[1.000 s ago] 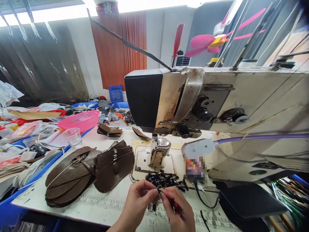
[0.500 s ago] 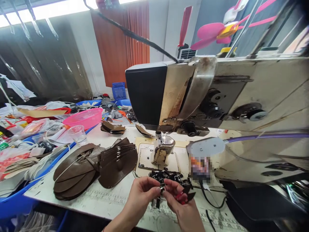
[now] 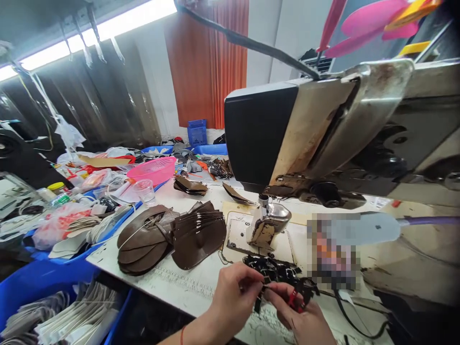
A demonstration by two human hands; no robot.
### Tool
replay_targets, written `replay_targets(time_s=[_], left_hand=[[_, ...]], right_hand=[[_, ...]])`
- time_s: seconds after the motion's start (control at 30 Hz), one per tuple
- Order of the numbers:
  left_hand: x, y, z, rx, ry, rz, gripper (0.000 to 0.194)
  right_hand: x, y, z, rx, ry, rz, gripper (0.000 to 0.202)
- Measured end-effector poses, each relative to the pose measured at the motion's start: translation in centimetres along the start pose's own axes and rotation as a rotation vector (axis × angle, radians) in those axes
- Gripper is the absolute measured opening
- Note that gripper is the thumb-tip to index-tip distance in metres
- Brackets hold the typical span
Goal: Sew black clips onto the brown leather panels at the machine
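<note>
My left hand (image 3: 235,294) is closed in a pinch, with its fingertips meeting those of my right hand (image 3: 300,309). Between them is a small dark strap piece, mostly covered by the fingers. Tucked in my right palm are red-handled thread snips (image 3: 293,299); that hand's thumb and forefinger also pinch at the strap piece. Just beyond both hands lies a heap of black straps (image 3: 275,268) with small shiny buckles. Behind the heap stands the sewing machine's post and presser foot area (image 3: 269,223).
Brown leather pieces (image 3: 143,244) lie stacked on the white table (image 3: 165,282), left of the machine. The black machine head (image 3: 260,139) overhangs from the right. Blue bins (image 3: 21,282) with pale pieces, a pink basket (image 3: 154,170) and a clear cup (image 3: 143,191) stand to the left.
The view has swung left, so everything sits further right and more of the bins shows. My hands stay together at the strap piece, the snips still in my right hand.
</note>
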State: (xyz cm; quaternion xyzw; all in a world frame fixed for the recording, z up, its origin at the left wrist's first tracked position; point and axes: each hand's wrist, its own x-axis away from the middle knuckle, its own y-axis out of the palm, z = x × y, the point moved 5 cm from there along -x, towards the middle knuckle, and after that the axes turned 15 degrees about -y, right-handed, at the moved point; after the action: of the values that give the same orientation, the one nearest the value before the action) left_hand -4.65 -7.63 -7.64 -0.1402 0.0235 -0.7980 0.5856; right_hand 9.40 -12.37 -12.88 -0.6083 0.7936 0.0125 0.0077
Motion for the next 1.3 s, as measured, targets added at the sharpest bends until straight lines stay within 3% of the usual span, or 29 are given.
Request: replay_targets(time_s=[0.1,0.17,0.27,0.3,0.37,0.43,0.57,0.63,0.7,0.77,0.83,0.97,1.03,1.13,1.3], left_hand=[[-0.1,-1.1,1.3,-0.273,0.320,-0.015,0.020],[-1.2,-3.1,1.8,-0.457,0.399,0.051,0.018],[-4.2,-7.7,1.4,-0.948,0.225,0.512,0.033],[-5.0,-8.8,1.0,-1.085,0.157,0.600,0.040],[-6.2,-9.5,-0.1,-1.251,0.142,0.611,0.049],[-6.4,-9.4,-1.0,-1.279,0.184,0.581,0.048],[-5.3,-9.0,-0.8,-1.121,0.222,0.512,0.013],[-4.4,-8.9,0.5,-0.964,0.212,0.449,0.020],[-3.5,-8.4,1.8,-0.712,0.161,0.308,0.024],[-2.8,-7.2,2.5,-0.361,0.031,0.088,0.016],[-2.1,-5.5,2.3,0.000,-0.146,-0.114,0.023],[-1.0,-1.9,1.2,0.428,-0.423,-0.338,0.040],[-0.7,-0.8,1.0,0.480,-0.491,-0.351,0.042],[-0.3,-0.3,1.3,0.448,-0.531,-0.274,0.042],[-0.2,0.0,2.7,0.446,-0.469,-0.241,0.027]], right_hand=[[0.0,0.0,-1.6,0.128,-0.068,0.030,0.030],[0.3,0.0,-2.4,0.153,-0.061,0.090,0.028],[0.8,0.0,-3.1,0.111,-0.037,0.172,0.027],[0.8,0.0,-3.2,0.094,-0.034,0.188,0.028],[1.0,-0.2,-3.1,0.077,-0.028,0.212,0.029],[1.1,-0.4,-2.9,0.068,-0.022,0.219,0.030],[1.0,-0.8,-3.1,0.052,-0.092,0.213,0.026],[0.9,-1.0,-3.5,0.038,-0.150,0.252,0.023],[0.9,-1.2,-3.8,0.000,-0.185,0.319,0.021],[0.7,-1.3,-3.7,-0.071,-0.159,0.364,0.022],[0.6,-1.0,-3.3,-0.176,-0.077,0.358,0.025],[0.4,-0.9,-3.3,-0.316,0.000,0.318,0.031],[0.3,-1.2,-3.6,-0.331,0.012,0.300,0.031],[0.1,-1.4,-4.0,-0.339,0.048,0.282,0.031],[-0.1,-1.4,-4.9,-0.266,0.030,0.318,0.032]])
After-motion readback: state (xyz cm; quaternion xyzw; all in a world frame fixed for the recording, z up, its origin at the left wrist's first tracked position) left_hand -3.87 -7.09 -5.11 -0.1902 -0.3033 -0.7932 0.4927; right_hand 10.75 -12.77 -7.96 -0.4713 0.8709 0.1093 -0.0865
